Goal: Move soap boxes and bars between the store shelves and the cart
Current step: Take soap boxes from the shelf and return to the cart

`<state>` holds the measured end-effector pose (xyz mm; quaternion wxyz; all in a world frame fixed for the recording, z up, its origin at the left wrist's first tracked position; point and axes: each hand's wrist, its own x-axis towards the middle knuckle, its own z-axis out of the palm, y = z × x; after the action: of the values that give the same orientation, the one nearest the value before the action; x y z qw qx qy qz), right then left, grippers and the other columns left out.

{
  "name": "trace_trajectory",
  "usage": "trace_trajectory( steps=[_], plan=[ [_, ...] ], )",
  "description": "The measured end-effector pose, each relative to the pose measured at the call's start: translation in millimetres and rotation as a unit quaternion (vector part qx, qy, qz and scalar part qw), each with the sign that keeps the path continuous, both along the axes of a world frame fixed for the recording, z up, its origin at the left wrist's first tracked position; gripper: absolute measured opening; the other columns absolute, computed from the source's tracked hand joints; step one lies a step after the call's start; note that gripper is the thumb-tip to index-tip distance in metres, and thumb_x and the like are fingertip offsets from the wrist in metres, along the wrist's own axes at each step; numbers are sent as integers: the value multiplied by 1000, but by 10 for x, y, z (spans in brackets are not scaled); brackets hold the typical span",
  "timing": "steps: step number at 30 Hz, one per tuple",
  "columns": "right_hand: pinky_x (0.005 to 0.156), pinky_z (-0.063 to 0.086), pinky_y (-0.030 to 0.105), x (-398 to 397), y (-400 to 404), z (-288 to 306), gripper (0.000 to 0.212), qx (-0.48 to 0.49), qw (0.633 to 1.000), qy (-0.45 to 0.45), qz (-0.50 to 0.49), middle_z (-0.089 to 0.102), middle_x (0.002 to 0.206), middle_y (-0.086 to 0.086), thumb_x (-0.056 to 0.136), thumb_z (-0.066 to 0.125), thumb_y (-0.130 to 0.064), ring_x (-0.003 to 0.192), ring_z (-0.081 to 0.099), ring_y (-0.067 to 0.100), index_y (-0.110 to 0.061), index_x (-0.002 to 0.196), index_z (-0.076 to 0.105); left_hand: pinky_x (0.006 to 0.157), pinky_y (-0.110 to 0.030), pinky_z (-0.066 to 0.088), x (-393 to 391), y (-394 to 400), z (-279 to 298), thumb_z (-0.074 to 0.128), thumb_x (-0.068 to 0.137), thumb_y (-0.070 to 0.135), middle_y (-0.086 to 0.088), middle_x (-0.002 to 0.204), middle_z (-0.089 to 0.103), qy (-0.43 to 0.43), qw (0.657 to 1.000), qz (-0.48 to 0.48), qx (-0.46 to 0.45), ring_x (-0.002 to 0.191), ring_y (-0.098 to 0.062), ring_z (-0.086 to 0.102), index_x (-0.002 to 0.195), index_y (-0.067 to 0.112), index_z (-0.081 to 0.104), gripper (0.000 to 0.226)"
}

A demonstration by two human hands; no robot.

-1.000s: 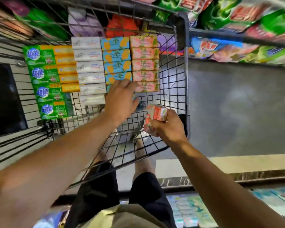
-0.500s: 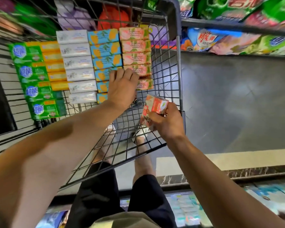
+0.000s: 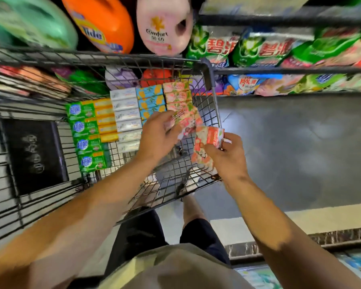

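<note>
Now the left hand (image 3: 156, 135) grasps a pink soap box (image 3: 184, 119) lifted off the pink column in the cart (image 3: 212, 94), while the right hand (image 3: 227, 157) grasps a second box (image 3: 208, 140) just beside; better bring both out together, clear of the wire wall

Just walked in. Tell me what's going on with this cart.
A person stands over a wire cart stocked with neat rows of soap boxes. The left hand lifts a pink box off the rightmost row, while the right hand holds other pink boxes just beside it. Shelves of detergent bags sit beyond the cart.
</note>
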<state>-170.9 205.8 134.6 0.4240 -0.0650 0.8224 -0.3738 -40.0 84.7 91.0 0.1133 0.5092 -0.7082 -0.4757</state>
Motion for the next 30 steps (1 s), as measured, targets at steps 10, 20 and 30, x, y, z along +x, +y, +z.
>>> trace_trajectory(
  steps=[10, 20, 30],
  plan=[
    [84, 57, 39, -294, 238, 1105, 25, -133, 988, 66, -37, 76, 90, -4, 87, 68, -8, 89, 71, 22, -32, 86, 74, 78, -12, 45, 90, -152, 1295, 62, 92, 46, -2, 70, 73, 64, 997, -47, 15, 80, -6, 69, 115, 20, 67, 36],
    [68, 47, 25, -1343, 1200, 1710, 12, -226, 967, 92, -70, 71, 78, 11, 87, 70, -14, 70, 61, 9, -12, 75, 71, 75, -48, 56, -943, 694, 2126, 63, 87, 50, -5, 75, 73, 151, 985, -79, -14, 67, -24, 70, 99, 28, 73, 27],
    [91, 50, 52, -2885, 2490, 2225, 15, -254, 945, 202, -41, 70, 102, 18, 88, 67, -22, 102, 63, 37, -29, 76, 72, 89, -49, 54, -2396, 1860, 2755, 62, 79, 44, -4, 83, 75, 203, 976, -64, -42, 76, -21, 70, 91, 33, 75, 21]
  ],
)
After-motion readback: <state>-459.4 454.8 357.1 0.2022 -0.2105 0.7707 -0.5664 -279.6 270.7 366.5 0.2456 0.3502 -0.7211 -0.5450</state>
